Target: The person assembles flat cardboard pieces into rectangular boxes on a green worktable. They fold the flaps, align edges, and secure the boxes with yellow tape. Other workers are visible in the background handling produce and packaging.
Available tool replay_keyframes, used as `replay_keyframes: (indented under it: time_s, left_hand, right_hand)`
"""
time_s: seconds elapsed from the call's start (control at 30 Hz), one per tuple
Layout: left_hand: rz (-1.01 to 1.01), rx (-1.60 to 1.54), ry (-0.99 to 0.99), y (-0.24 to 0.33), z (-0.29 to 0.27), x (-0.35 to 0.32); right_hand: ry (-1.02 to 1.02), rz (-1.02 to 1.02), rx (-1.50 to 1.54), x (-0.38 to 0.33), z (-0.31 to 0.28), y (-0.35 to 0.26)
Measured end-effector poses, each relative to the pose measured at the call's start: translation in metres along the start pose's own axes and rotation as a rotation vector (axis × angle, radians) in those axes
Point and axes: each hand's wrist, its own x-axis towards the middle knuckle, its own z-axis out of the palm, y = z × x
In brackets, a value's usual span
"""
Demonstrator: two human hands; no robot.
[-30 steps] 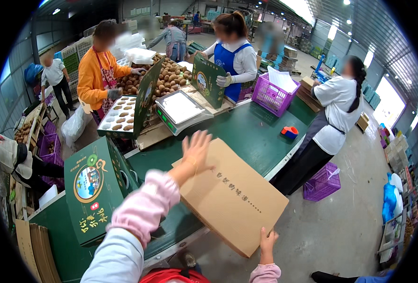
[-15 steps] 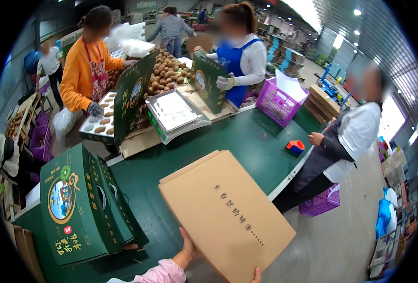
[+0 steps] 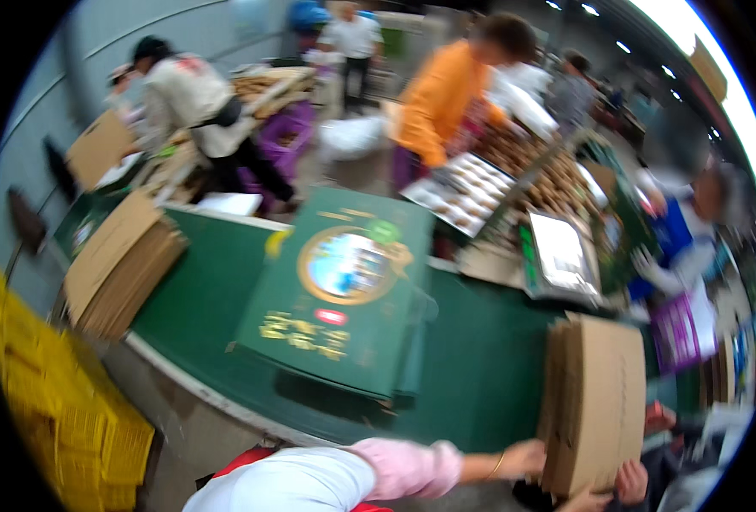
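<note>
A stack of flat brown cardboard boxes [image 3: 604,401] stands tilted on edge at the lower right. My left hand [image 3: 527,459], in a pink sleeve with a thin bracelet at the wrist, is closed at the stack's left edge; its fingertips are partly hidden. At the bottom edge of the picture, my right hand [image 3: 587,502] grips the stack's lower edge and is only partly in view. Close beside it, a co-worker's hand [image 3: 630,482] with a dark sleeve also touches the stack. Motion blurs the picture.
Green printed cartons [image 3: 335,290] lie on the green belt [image 3: 199,282]. More flat cardboard [image 3: 122,264] leans at the left, above yellow crates [image 3: 62,418]. Beyond the belt, co-workers stand around kiwifruit [image 3: 557,183], a filled tray [image 3: 463,192] and a scale [image 3: 561,256].
My view has swung left, bringing the yellow crates and left-hand cardboard into sight. The cardboard in my hands has gone from lying nearly flat to standing on edge, farther right, beside the co-worker.
</note>
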Motion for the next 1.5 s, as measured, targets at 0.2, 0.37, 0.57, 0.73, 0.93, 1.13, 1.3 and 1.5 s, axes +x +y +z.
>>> replay_keyframes:
  time_s: [0.2,0.37,0.57,0.73,0.93,1.13,1.3,1.5]
  left_hand:
    - [-0.411,0.08,-0.281,0.315,-0.205,-0.328]
    - [-0.073,1.662,1.545,0.478,-0.394,-0.611]
    - [-1.333,2.009,1.608,0.466,-0.533,-0.82]
    - [-1.126,1.359,1.019,0.51,-0.468,-0.703]
    - [-0.713,2.149,1.591,0.493,-0.55,-0.792]
    - [-1.261,1.819,0.994,0.532,-0.557,-0.781]
    - [-0.817,2.124,1.045,0.489,-0.43,-0.637]
    - [0.24,1.861,1.822,0.601,-0.38,-0.632]
  right_hand:
    - [-0.815,-0.354,1.26,-0.138,-0.287,-0.195]
    - [-2.253,-0.534,1.242,-0.267,-0.538,-0.325]
    - [-2.173,-1.226,1.627,-0.413,-0.684,-0.494]
    - [-2.477,-0.521,1.52,-0.472,-0.784,-0.666]
    - [-2.765,-0.569,1.448,-0.515,-0.886,-0.733]
    - [-2.905,-0.438,1.459,-0.519,-0.893,-0.725]
    - [-2.588,0.261,1.786,-0.477,-0.861,-0.732]
    - [-2.265,-0.232,2.48,-0.306,-0.746,-0.691]
